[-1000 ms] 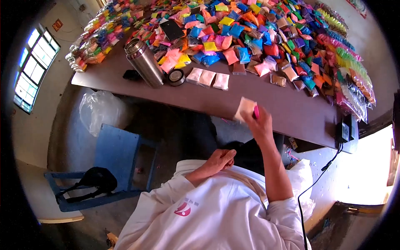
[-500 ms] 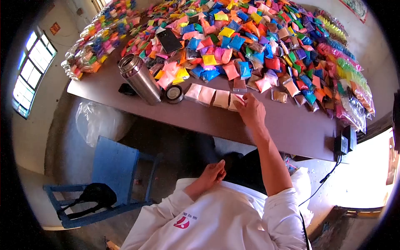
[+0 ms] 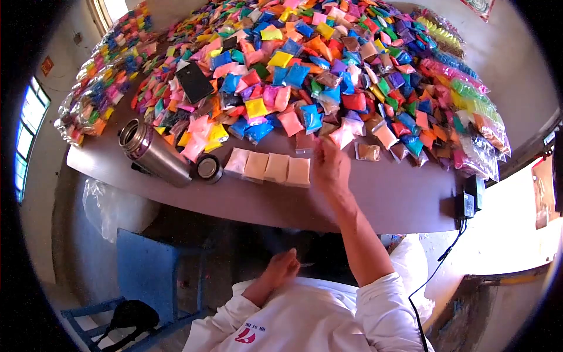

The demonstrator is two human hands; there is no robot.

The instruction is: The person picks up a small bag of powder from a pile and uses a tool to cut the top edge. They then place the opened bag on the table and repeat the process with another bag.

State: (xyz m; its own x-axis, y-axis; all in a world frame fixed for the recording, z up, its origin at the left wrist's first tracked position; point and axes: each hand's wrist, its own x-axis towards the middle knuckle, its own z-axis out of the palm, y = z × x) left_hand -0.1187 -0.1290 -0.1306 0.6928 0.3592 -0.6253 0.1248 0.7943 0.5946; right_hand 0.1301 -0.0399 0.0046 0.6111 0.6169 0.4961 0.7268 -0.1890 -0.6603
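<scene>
Above the table, my right hand (image 3: 332, 167) is just right of a row of several pale pink and cream packets (image 3: 275, 168) lying side by side. Its fingers are curled together and slightly blurred; whatever they hold, if anything, is hidden. A brownish clear packet (image 3: 305, 142) lies by its fingertips. Low in front of my body, my left hand (image 3: 281, 267) is closed, thumb uppermost, away from the tabletop. What it may hold does not show. Left of the row are a round lid (image 3: 208, 168) and a steel flask (image 3: 157, 154), uncapped and appearing tilted.
A big heap of colourful small packets (image 3: 293, 76) covers the table's far part, with a black phone (image 3: 194, 82) on it. Bundled bags (image 3: 469, 100) line the right side. Black power adapters (image 3: 467, 202) sit at the right edge. A blue chair (image 3: 146, 273) holds a black bag (image 3: 129, 320).
The view has shifted, so the table's contents appear farther left. My right hand has left the rightmost packet of the row and is now beside it. My left hand remains low and closed.
</scene>
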